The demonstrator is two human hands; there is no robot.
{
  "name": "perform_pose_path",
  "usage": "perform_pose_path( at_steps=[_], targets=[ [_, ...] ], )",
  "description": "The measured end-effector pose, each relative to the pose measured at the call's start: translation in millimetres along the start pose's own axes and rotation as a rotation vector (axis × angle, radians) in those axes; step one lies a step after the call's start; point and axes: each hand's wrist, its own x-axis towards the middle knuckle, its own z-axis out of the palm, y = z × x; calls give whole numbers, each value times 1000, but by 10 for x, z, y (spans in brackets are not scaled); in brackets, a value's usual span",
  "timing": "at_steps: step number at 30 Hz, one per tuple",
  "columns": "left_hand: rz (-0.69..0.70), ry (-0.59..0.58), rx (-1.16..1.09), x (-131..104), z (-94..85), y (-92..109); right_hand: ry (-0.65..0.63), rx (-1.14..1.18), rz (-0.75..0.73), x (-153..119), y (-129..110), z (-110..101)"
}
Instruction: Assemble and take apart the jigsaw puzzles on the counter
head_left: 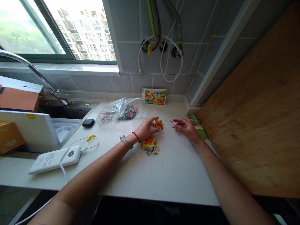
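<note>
My left hand grips a jigsaw puzzle piece, yellow with an orange-red picture, between thumb and fingers above the white counter. A little to its right, my right hand pinches a thin, pale piece seen edge-on, so its picture is hidden; it looks like another puzzle piece. The two pieces are apart. Below my left hand lies a small stack of puzzle pieces, orange and yellow on top, with patterned ones beneath. A picture card with colourful animals leans upright against the wall behind.
Clear plastic bags with more pieces lie behind my left hand. Colourful green pieces sit beside the wooden panel on the right. At left are a black case, a white power bank with cable, boxes and a sink.
</note>
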Motion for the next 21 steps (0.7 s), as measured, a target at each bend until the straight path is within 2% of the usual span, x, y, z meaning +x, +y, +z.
perform_pose_path(
  at_steps=[3,6,10,16,19,21],
  targets=[
    [152,-119,113,72,24,-14,144,44,-68,43,80,-29],
    [250,-101,227,20,-9,-86,148,-21,-94,58,153,27],
    [278,-134,234,-85,-92,-153,56,-212,-133,28,187,99],
    [411,-271,314,-104,-115,-141,-161,-619,-334,-93,13,214],
    [412,-302,310,-105,-104,-135,-241,-713,-344,-132,-36,280],
    [423,-288,303,-109,-104,-129,-236,-734,-331,-137,-30,297]
  ],
)
